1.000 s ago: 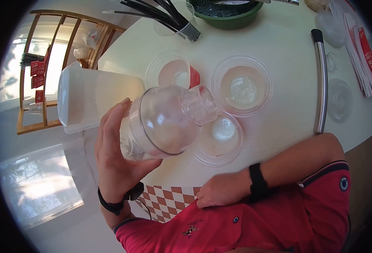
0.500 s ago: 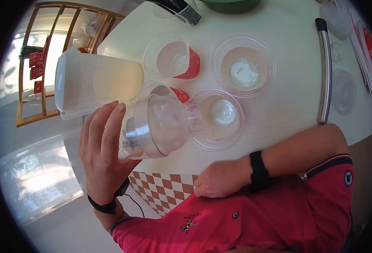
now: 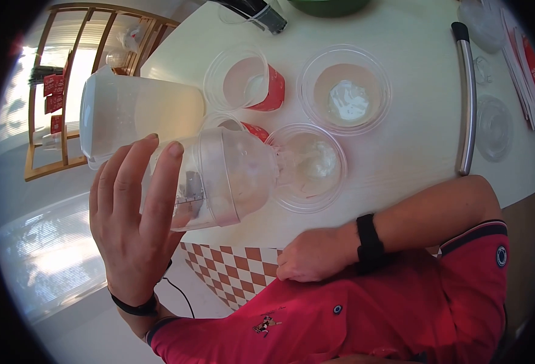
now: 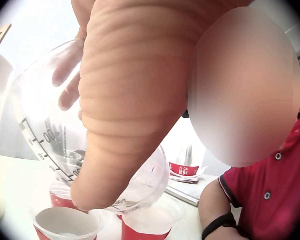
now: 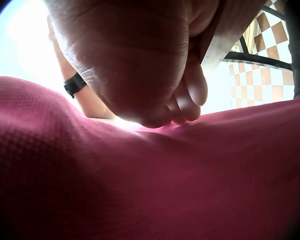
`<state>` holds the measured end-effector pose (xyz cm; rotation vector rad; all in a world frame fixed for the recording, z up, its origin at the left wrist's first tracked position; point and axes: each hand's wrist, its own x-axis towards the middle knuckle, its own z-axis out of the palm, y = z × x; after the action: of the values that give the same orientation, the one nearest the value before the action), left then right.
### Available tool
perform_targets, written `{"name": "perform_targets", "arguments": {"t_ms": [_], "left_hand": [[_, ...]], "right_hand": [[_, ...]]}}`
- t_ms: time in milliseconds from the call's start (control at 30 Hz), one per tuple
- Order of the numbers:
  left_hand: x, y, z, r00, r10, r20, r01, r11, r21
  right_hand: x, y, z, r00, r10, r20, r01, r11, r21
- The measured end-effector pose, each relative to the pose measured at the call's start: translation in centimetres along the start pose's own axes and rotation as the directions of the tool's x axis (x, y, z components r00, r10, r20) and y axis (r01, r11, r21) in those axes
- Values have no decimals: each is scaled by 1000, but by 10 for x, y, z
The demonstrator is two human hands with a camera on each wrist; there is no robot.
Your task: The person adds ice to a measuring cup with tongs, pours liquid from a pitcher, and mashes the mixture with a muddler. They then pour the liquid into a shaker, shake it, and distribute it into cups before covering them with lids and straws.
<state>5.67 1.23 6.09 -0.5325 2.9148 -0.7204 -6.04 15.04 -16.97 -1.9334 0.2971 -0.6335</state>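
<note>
My left hand (image 3: 128, 212) grips a clear plastic shaker (image 3: 243, 176) with measuring marks, tipped on its side so its neck points right. The neck overlaps a clear-rimmed cup (image 3: 308, 204) that has some pale content inside. In the left wrist view the hand (image 4: 135, 95) wraps the see-through wall of the shaker (image 4: 32, 107), above red-and-clear cups. My right hand (image 3: 313, 256) holds nothing and lies loosely curled by the table's front edge, against the red shirt. Up close in the right wrist view, its fingers (image 5: 195, 87) hang relaxed over the shirt cloth.
More cups stand around: a wide one (image 3: 376, 106), a red one (image 3: 276, 91) and a partly hidden one (image 3: 256, 131). At left is a pitcher (image 3: 152, 109) of pale liquid. A metal rod (image 3: 466, 109) and a clear lid (image 3: 493, 127) lie at right.
The shaker has come down and tilted, its neck now over the near cup. My left hand has shifted left and turned with it. The right hand has stayed in place.
</note>
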Motion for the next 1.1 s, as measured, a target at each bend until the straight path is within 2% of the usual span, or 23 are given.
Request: {"name": "perform_targets", "arguments": {"t_ms": [367, 467, 933, 1100], "left_hand": [[7, 5, -21, 999, 30, 17, -31, 992, 123], [5, -1, -28, 992, 67, 108, -84, 983, 166], [15, 12, -42, 989, 117, 90, -133, 969, 208], [24, 19, -48, 981, 144, 130, -174, 949, 263]], "right_hand": [[0, 2, 1, 1000, -22, -8, 22, 1000, 8], [-1, 1, 1, 999, -21, -26, 21, 1000, 4], [-2, 3, 1, 999, -40, -28, 39, 999, -35], [-1, 2, 1, 999, -45, -22, 44, 998, -44]]}}
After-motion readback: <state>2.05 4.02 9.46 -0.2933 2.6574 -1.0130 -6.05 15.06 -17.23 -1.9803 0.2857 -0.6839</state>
